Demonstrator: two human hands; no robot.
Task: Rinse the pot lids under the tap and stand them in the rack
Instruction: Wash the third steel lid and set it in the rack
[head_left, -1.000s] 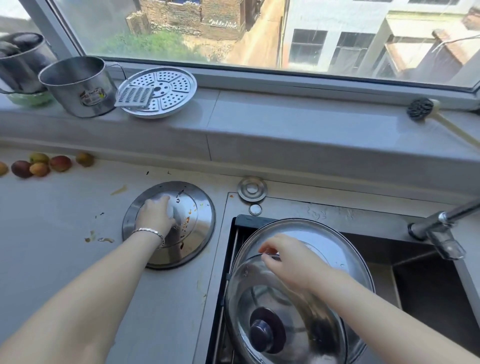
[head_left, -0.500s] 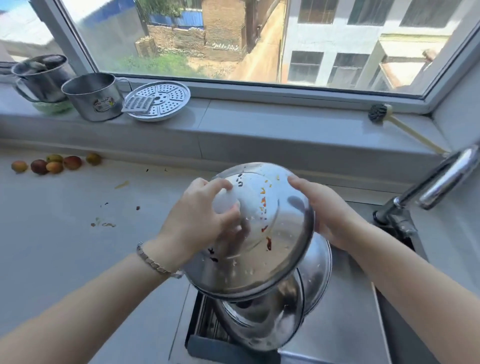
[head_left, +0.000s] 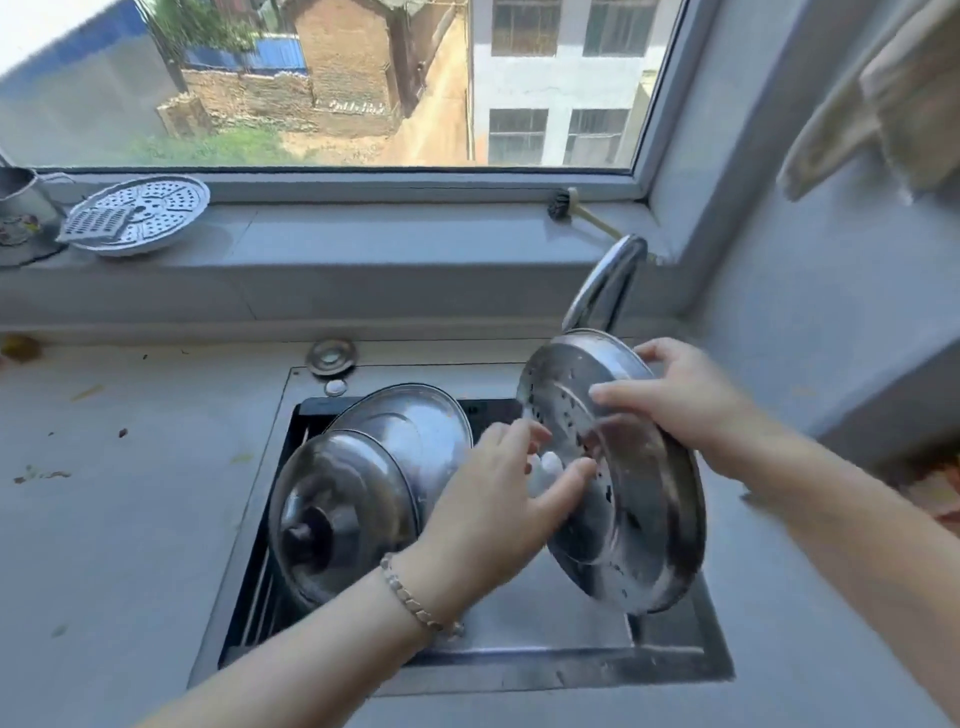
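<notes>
Held specked lid (head_left: 623, 493) on edge, tilted, over sink (head_left: 519, 673), just under tap (head_left: 605, 280). Curled left hand (head_left: 498, 499) round white knob (head_left: 545, 470) on lid's face, thumb below, fingers above; wore bracelet (head_left: 415, 603) on that wrist. Clamped right hand (head_left: 685, 400) on upper rim, fingers (head_left: 618, 397) laid across face. Noted blur on both hands. Noted front lid (head_left: 343, 509) and rear lid (head_left: 410, 426) standing on edge in rack (head_left: 260, 608) at sink's left end, touching, dark knob of front lid toward camera. Noted round cap (head_left: 331, 356) on counter (head_left: 130, 519) just behind rack, scraps (head_left: 41, 474) farther left. Noted on sill (head_left: 389, 244): steamer plate (head_left: 150, 205) with grater (head_left: 96, 226) on top, cup (head_left: 15, 208) at left edge, brush (head_left: 563, 205) near corner behind tap. Noted cloth (head_left: 883, 93) hanging top right.
</notes>
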